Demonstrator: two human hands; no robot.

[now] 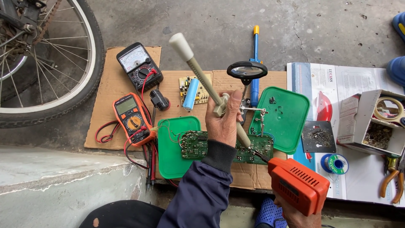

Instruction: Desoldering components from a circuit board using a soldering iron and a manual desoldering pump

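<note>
Rough grey concrete floor (236, 25) is carrying everything here, with flattened brown cardboard (109, 84) lying over it and a pale concrete step at the near left. A spoked bicycle wheel (46, 63) with a black tyre is standing at the far left.

The left hand (223, 122), in a dark blue sleeve, is gripping a long beige plastic pump (206, 86) — its fingers (234, 105) are curling tight around the ribbed barrel, the white knob pointing up and away, the tip reaching down to the green board (253, 148) just below the hand. The right hand (295, 215) is closing around the handle of a chunky orange soldering gun (297, 183) with a slotted casing; its dark tip is touching the board right beside the pump's tip.

The board is lying across two glossy green lids (179, 147), one under the left wrist, one just right of the fingers. A round magnifier (247, 70) on a clip stand is sitting just beyond them. Further left — an orange meter (131, 116) and a black meter (137, 63), red leads trailing. Right of the gun, a solder spool (336, 164) is resting on glossy paper (312, 80).
</note>
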